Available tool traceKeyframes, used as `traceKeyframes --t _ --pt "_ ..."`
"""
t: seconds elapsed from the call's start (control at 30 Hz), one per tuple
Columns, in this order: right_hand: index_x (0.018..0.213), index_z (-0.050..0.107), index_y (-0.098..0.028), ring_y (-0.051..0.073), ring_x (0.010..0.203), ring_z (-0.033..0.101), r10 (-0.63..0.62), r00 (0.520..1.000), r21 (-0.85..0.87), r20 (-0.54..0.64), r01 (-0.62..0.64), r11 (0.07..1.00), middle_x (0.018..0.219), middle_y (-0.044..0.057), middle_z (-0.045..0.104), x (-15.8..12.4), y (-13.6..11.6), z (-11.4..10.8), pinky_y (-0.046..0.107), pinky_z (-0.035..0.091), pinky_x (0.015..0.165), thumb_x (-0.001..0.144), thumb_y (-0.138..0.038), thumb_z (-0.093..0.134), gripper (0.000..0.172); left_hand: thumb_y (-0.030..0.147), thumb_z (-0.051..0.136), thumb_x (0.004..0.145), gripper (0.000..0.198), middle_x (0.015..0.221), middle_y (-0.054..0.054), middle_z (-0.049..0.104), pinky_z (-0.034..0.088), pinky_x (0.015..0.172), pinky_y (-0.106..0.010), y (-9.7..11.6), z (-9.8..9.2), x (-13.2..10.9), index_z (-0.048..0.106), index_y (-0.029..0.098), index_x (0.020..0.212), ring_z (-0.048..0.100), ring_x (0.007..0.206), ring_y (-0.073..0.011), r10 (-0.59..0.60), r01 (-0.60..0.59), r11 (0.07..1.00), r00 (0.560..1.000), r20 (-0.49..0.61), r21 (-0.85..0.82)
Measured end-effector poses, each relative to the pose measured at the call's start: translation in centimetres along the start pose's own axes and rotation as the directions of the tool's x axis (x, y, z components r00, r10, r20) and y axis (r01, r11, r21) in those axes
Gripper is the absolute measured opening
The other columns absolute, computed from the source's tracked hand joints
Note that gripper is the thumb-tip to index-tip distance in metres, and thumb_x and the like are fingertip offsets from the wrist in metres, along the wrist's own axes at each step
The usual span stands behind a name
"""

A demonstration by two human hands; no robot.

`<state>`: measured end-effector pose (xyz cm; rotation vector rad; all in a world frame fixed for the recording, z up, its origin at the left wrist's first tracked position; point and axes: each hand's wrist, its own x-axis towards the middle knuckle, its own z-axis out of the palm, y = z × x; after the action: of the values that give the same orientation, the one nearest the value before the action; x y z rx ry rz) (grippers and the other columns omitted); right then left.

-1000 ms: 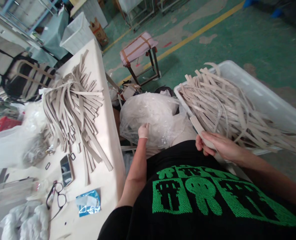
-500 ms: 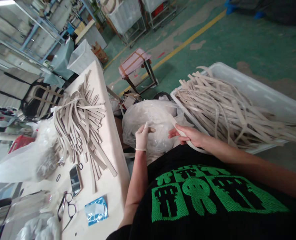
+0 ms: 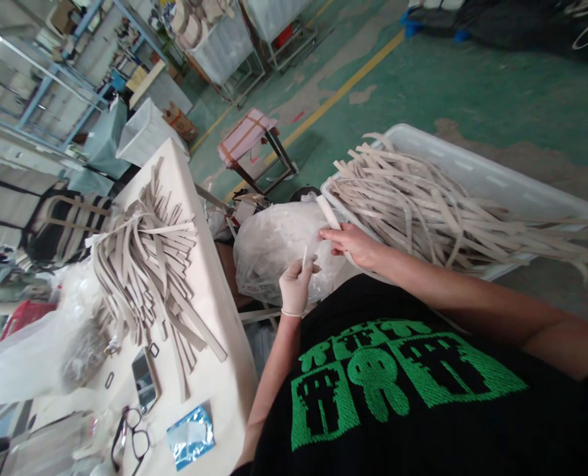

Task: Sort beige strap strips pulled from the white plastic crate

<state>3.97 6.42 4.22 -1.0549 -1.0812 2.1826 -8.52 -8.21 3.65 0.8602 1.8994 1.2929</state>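
Note:
My right hand (image 3: 350, 244) is bare and closed around a flat beige strap (image 3: 327, 211). One end of the strap sticks up beyond the fingers, and the rest runs down under the wrist toward my lap. My left hand (image 3: 294, 285) wears a whitish glove, with some fingertips bare. Its fingers are pinched together, and a thin white tip (image 3: 305, 254) points up from them; whether this is a held piece or part of the glove I cannot make out. Below both hands bulges a clear plastic bag (image 3: 268, 248) with pale contents.
On my right, a white plastic tub (image 3: 502, 175) is heaped with beige straps (image 3: 422, 198). The table (image 3: 234, 370) on my left bears a strap bundle (image 3: 145, 258), a phone (image 3: 145, 380), glasses (image 3: 133, 433) and a blue packet (image 3: 191, 436). A pink-topped stool (image 3: 248, 135) stands ahead.
My right hand has lifted the strap's end higher, away from my body. The left hand has moved lower and closer to my body. The whole view has shifted somewhat.

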Motion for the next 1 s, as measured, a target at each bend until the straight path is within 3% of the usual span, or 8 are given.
traceKeyframes --t 0.13,0.2,0.3,0.4,0.47,0.73,0.87,1.0 --pt "0.079 0.073 -0.017 0.012 0.063 0.057 -0.207 0.974 -0.275 0.095 0.225 0.935 0.075 0.003 0.072 0.4 -2.5 0.1 0.019 0.045 0.047 0.073 -0.029 0.077 0.013 0.047 0.091 0.066 0.064 0.128 -0.008 0.075 0.048 0.108 -0.037 0.0 0.1 0.7 0.073 0.023 0.123 0.066 0.123 -0.0269 0.013 0.021 0.985 0.981 0.193 -0.173" --pt "0.077 0.074 -0.016 0.012 0.061 0.058 -0.218 0.954 -0.385 0.208 0.285 0.878 0.071 0.002 0.071 0.4 -3.3 0.5 0.019 0.045 0.047 0.074 -0.028 0.076 0.012 0.053 0.091 0.065 0.074 0.138 -0.008 0.07 0.047 0.111 -0.037 0.8 0.2 1.3 0.07 0.024 0.13 0.061 0.132 -0.0281 0.036 0.019 0.955 0.983 0.18 -0.295" --pt "0.074 0.074 -0.017 0.012 0.057 0.058 -0.224 0.93 -0.514 0.292 0.35 0.783 0.067 0.0 0.07 0.3 -3.9 1.2 0.021 0.046 0.048 0.077 -0.027 0.072 0.011 0.056 0.091 0.064 0.066 0.122 -0.008 0.076 0.049 0.106 -0.039 2.0 0.5 2.4 0.074 0.022 0.118 0.068 0.118 -0.0269 0.024 0.011 0.934 0.995 0.093 -0.356" --pt "0.073 0.074 -0.017 0.01 0.055 0.057 -0.267 0.908 -0.592 0.323 0.413 0.692 0.064 -0.002 0.069 0.3 -4.4 1.6 0.021 0.044 0.051 0.081 -0.026 0.07 0.012 0.052 0.092 0.063 0.051 0.091 -0.004 0.079 0.053 0.095 -0.038 2.5 0.6 3.1 0.079 0.019 0.1 0.072 0.087 -0.0212 0.013 0.033 0.942 0.991 0.135 -0.333" --pt "0.072 0.074 -0.016 0.008 0.052 0.055 -0.301 0.894 -0.619 0.332 0.448 0.645 0.063 -0.003 0.069 0.7 -4.9 1.6 0.02 0.042 0.052 0.081 -0.026 0.07 0.013 0.051 0.09 0.065 0.044 0.08 -0.003 0.078 0.054 0.091 -0.036 2.2 0.6 3.0 0.081 0.019 0.094 0.07 0.078 -0.0188 0.002 0.049 0.95 0.987 0.161 -0.309" --pt "0.075 0.075 -0.014 0.01 0.054 0.056 -0.392 0.885 -0.626 0.25 0.457 0.632 0.065 -0.002 0.069 4.2 -6.9 1.6 0.018 0.044 0.048 0.078 -0.021 0.071 0.009 0.052 0.087 0.067 0.043 0.077 -0.004 0.078 0.051 0.09 -0.034 0.6 0.8 1.2 0.085 0.019 0.093 0.068 0.082 -0.0196 -0.111 0.166 0.951 0.97 0.215 -0.259" --pt "0.082 0.079 -0.014 0.01 0.056 0.058 -0.393 0.874 -0.643 0.286 0.479 0.597 0.066 -0.001 0.07 5.4 -7.2 1.7 0.018 0.046 0.048 0.078 -0.023 0.074 0.011 0.052 0.089 0.065 0.043 0.079 -0.004 0.079 0.051 0.086 -0.033 0.2 0.5 1.2 0.084 0.018 0.09 0.068 0.08 -0.0192 -0.121 0.173 0.954 0.969 0.214 -0.244" --pt "0.078 0.078 -0.013 0.009 0.055 0.057 -0.43 0.856 -0.667 0.287 0.501 0.552 0.067 -0.001 0.07 6.0 -7.6 1.9 0.017 0.045 0.05 0.079 -0.022 0.072 0.011 0.051 0.09 0.064 0.047 0.077 -0.005 0.079 0.052 0.078 -0.03 -0.3 0.2 1.3 0.084 0.017 0.095 0.067 0.074 -0.0168 -0.166 0.24 0.943 0.941 0.296 -0.233"
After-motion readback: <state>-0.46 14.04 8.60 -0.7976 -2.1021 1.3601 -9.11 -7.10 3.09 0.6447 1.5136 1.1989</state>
